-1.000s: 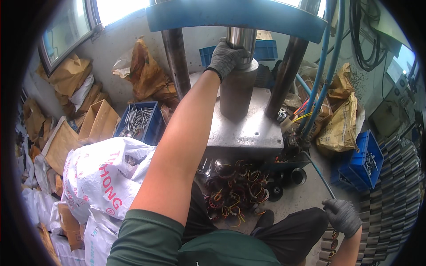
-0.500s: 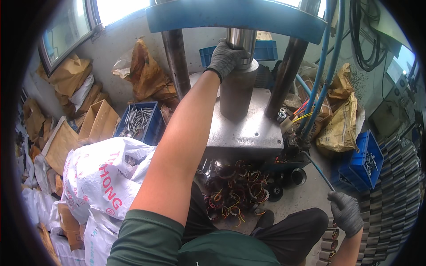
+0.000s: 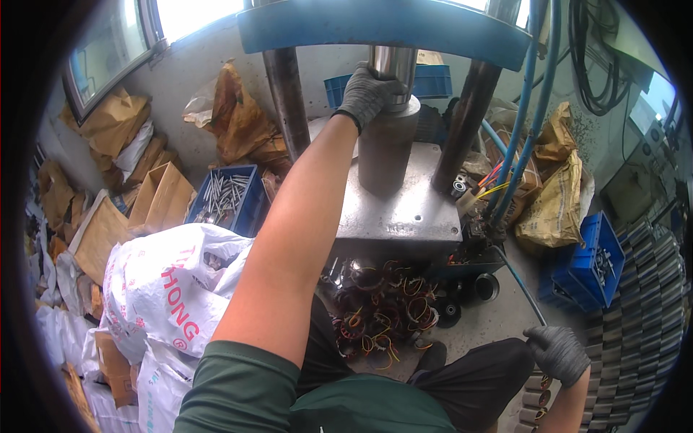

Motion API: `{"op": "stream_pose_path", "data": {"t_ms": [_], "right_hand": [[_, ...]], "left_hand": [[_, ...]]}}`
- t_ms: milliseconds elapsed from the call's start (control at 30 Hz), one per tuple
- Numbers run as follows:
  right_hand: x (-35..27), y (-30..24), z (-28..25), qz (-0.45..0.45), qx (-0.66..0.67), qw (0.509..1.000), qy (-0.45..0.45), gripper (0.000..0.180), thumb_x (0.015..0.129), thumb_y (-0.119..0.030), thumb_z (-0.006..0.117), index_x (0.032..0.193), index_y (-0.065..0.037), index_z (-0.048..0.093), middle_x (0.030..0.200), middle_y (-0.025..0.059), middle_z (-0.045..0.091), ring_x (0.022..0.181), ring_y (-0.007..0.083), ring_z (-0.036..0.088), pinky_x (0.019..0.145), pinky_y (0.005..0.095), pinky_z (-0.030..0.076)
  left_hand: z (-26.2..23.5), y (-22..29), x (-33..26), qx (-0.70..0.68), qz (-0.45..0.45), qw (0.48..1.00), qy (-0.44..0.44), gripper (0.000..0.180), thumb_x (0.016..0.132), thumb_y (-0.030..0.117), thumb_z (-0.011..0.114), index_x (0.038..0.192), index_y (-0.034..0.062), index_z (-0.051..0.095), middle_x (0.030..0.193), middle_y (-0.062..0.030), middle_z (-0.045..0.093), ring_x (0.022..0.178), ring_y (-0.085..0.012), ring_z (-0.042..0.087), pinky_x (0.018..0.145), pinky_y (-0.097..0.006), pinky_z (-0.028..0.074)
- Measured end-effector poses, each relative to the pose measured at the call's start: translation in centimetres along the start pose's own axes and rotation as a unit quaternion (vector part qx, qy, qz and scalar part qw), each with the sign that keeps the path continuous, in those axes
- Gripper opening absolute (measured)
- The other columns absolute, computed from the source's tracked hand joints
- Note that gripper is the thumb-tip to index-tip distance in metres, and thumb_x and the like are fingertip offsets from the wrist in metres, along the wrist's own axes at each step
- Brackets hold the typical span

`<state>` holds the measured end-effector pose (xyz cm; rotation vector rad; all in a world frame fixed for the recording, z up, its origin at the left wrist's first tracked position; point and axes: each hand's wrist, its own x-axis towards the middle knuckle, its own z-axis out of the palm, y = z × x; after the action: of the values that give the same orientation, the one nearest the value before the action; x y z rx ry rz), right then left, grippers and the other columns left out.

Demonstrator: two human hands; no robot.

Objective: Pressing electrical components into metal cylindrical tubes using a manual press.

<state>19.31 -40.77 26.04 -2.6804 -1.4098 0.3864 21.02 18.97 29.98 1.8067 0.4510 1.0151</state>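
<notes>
Curling snugly about the lever's (image 3: 529, 299) free end, the gloved right hand (image 3: 559, 355) lay nearest the viewer. Beyond it, coils (image 3: 385, 314) with loose coloured leads were heaped on the floor (image 3: 463, 336). Farther off, on the plate (image 3: 411, 215), stood the cylinder (image 3: 386, 155), upright between two posts (image 3: 289, 101). Its placement under the ram (image 3: 395, 61) appeared done and its removal left; whether any pressing was complete could not be told. The cylinder's side was dull grey and looked smooth, its top rim paler. At that top, the gloved left hand (image 3: 368, 95) bent round the bright ram's lower end; with some fingers hidden, one could not tell whether it gripped or merely rested. Behind stood a blue bin (image 3: 433, 82).
</notes>
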Motion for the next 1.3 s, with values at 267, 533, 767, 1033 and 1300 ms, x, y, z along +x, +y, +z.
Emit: {"op": "stream_pose_path", "data": {"t_ms": [267, 533, 767, 1033, 1300], "right_hand": [[1.3, 0.5, -1.1, -0.006, 0.084, 0.969, 0.233, 0.024, 0.088, 0.002, 0.066, 0.11, -0.001, 0.075, 0.099, 0.0192, 0.077, 0.095, 0.0369, 0.075, 0.087, 0.041, 0.059], [13.3, 4.6, -9.7, -0.076, -0.036, 0.855, 0.511, 0.019, 0.099, -0.006, 0.061, 0.113, 0.0, 0.072, 0.103, 0.0216, 0.075, 0.095, 0.0357, 0.075, 0.087, 0.0411, 0.059], [18.9, 4.2, -14.8, 0.013, -0.057, 0.901, 0.429, 0.031, 0.101, -0.031, 0.068, 0.107, 0.0, 0.073, 0.099, 0.0246, 0.073, 0.09, 0.0398, 0.073, 0.08, 0.0461, 0.057], [18.8, 4.0, -14.5, 0.041, -0.027, 0.898, 0.437, 0.066, 0.099, -0.059, 0.064, 0.126, 0.0, 0.073, 0.102, 0.0228, 0.076, 0.098, 0.0384, 0.074, 0.088, 0.0452, 0.057], [17.1, 4.7, -14.5, 0.001, -0.126, 0.876, 0.466, 0.062, 0.098, -0.054, 0.065, 0.127, 0.0, 0.071, 0.105, 0.0253, 0.075, 0.1, 0.0421, 0.073, 0.09, 0.05, 0.054]], "left_hand": [[-0.2, 0.4, -0.1, 0.004, -0.014, 1.0, -0.001, 0.066, 0.064, 0.026, 0.098, 0.11, 0.0004, 0.057, 0.104, -0.0166, 0.07, 0.098, -0.0243, 0.071, 0.093, -0.036, 0.058], [0.3, -0.4, 1.2, -0.098, 0.143, 0.985, -0.01, 0.103, 0.063, 0.02, 0.099, 0.141, -0.002, 0.036, 0.128, -0.0156, 0.061, 0.12, -0.025, 0.063, 0.103, -0.038, 0.057], [1.1, 0.4, 0.9, 0.016, 0.147, 0.988, 0.034, 0.105, 0.067, 0.025, 0.098, 0.145, -0.0035, 0.035, 0.134, -0.0172, 0.06, 0.124, -0.025, 0.062, 0.104, -0.036, 0.056], [-0.1, 3.0, -5.6, -0.071, 0.15, 0.986, 0.01, 0.079, 0.074, 0.015, 0.089, 0.137, -0.0028, 0.045, 0.126, -0.0159, 0.067, 0.111, -0.0202, 0.069, 0.092, -0.035, 0.06], [-0.4, 1.8, -20.1, -0.442, 0.082, 0.89, 0.078, 0.076, 0.08, 0.009, 0.079, 0.147, 0.0067, 0.043, 0.131, -0.0092, 0.059, 0.12, -0.0224, 0.062, 0.103, -0.041, 0.055]]}}
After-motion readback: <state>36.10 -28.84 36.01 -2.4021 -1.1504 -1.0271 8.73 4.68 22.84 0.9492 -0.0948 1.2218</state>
